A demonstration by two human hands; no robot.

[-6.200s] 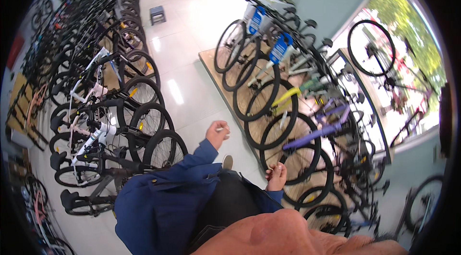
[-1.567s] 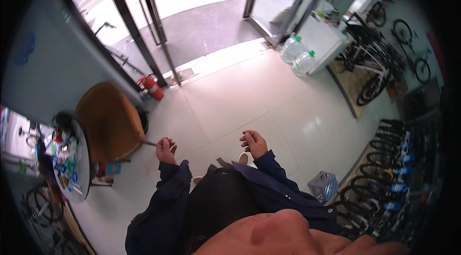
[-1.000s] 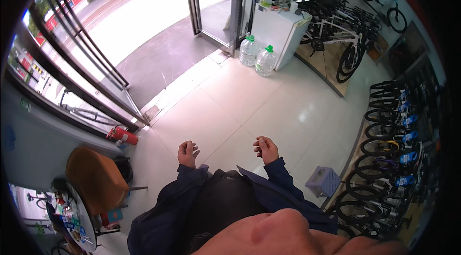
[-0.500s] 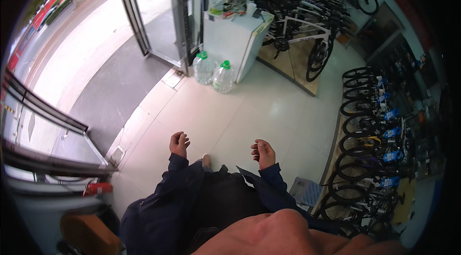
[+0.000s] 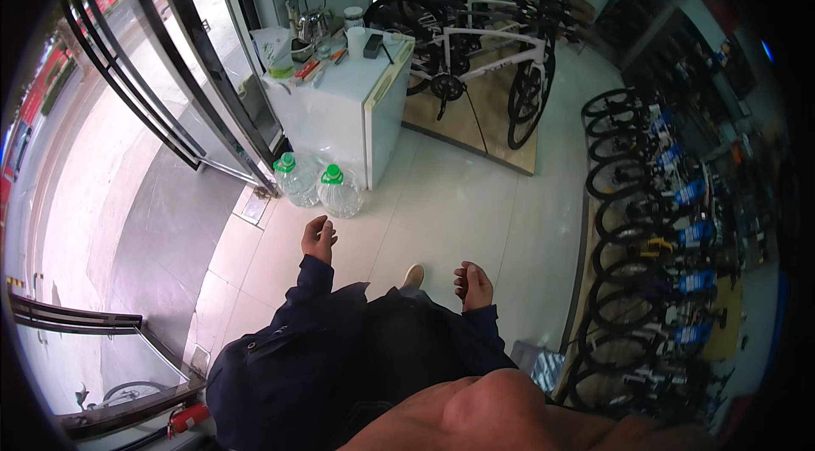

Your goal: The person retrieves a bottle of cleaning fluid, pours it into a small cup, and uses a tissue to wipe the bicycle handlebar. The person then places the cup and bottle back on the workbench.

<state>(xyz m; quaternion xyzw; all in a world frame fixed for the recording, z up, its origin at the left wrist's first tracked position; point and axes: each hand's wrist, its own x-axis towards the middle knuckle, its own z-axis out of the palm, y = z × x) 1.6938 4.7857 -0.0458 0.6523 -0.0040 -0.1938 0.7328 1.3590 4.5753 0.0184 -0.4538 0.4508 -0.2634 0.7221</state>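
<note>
My left hand (image 5: 319, 239) hangs in front of me with its fingers loosely bent and a little apart; nothing shows in it. In the picture it is just below two large clear plastic water bottles with green caps, the left bottle (image 5: 297, 180) and the right bottle (image 5: 341, 194). They stand on the floor against a white cabinet (image 5: 327, 124), and my hand appears apart from them. Over the floor to the right, my right hand (image 5: 474, 286) is also half curled, its fingers slightly spread, with no object visible in it.
On the cabinet top are a metal kettle (image 5: 312, 27), a white cup (image 5: 356, 42) and small tools. Bicycles (image 5: 492, 52) stand on a wooden platform (image 5: 509, 150) beyond. A row of bicycles (image 5: 624, 226) lines the right. Glass doors (image 5: 157, 61) and a fire extinguisher (image 5: 187, 420) are at left.
The cabinet and bottles now appear closer and further left, as my view has moved forward and turned right. One shoe shows further right. Both hands remain loosely bent.
</note>
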